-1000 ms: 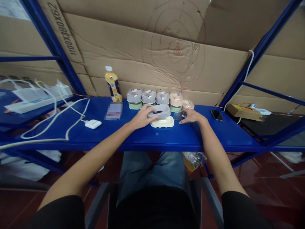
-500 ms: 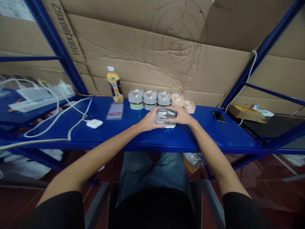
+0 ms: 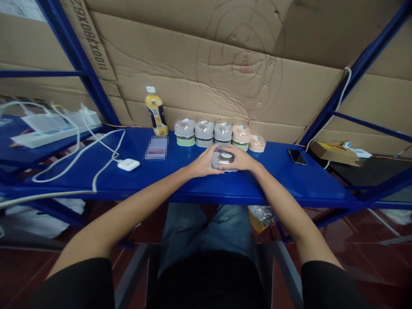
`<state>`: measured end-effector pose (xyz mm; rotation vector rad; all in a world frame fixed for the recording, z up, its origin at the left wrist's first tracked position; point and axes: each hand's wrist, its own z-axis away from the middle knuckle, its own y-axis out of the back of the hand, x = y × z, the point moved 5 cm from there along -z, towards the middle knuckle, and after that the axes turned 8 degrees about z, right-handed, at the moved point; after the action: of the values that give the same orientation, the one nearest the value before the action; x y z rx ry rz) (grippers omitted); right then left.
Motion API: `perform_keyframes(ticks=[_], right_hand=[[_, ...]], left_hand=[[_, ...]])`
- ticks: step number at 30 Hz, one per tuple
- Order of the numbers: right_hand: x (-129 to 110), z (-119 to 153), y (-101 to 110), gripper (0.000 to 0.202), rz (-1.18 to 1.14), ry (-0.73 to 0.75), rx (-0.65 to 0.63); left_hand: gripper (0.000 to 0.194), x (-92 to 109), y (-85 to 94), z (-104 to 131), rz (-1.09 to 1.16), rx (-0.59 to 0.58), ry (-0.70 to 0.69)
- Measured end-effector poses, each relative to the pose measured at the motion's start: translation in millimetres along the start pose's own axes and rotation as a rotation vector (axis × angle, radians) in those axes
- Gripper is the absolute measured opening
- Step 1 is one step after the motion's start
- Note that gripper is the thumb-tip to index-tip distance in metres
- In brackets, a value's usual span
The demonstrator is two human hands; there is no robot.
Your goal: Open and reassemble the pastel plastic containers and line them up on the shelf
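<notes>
Trailing across the left of the frame, white cables (image 3: 94,184) are linking, it seems, a power strip (image 3: 45,135) and an earphone case (image 3: 128,165), presumably for charging. Right of them, a yellow bottle (image 3: 156,113) is standing at the back behind a pixelated flat item (image 3: 156,147), likely out of the arms' way. At upper centre, four two-high stacks of clear-lidded boxes (image 3: 204,128) and a single peach box (image 3: 257,143) are lining the rear edge, probably to leave working room in front. At centre, the left hand (image 3: 202,165) is cupping the left side of a grey clear-lidded box (image 3: 222,158), fingers curling around its wall; the right hand (image 3: 242,159) is clasping the opposite side, fingers bent over it, though their spacing is unclear. This two-sided hold is probably steadying the box. Further right, a phone (image 3: 296,156) is lying near a small carton (image 3: 336,153). The blue metal tabletop (image 3: 144,182) is carrying the boxes, cardboard sheets (image 3: 154,56) are backing the shelf frame, and dark red floor tiles (image 3: 350,249) are showing at lower right.
</notes>
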<state>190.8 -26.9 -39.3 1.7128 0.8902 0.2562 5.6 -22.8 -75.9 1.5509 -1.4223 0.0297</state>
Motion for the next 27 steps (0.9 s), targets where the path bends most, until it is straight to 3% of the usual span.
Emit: perform_keyframes(ticks=[15,21,24,27], right_hand=[[4.4,2.9,-3.5,0.091,0.031,-0.018,-0.010],[-8.1,31.7,2.7,0.101,0.095,0.005,-0.068],[-4.2,70.3,18.5,0.099,0.207,-0.156,-0.071],[16.8,119.1,42.8,0.094,0.399,-0.499,-0.040]], left_hand=[[0.124,-2.9,0.7,0.2,-0.010,-0.015,0.030],[0.114,1.6,1.1,4.8,-0.027,-0.057,0.043],[0.107,0.9,-0.1,7.4,-0.037,-0.103,0.087],[0.089,0.1,-0.2,7.8,-0.078,-0.122,0.109]])
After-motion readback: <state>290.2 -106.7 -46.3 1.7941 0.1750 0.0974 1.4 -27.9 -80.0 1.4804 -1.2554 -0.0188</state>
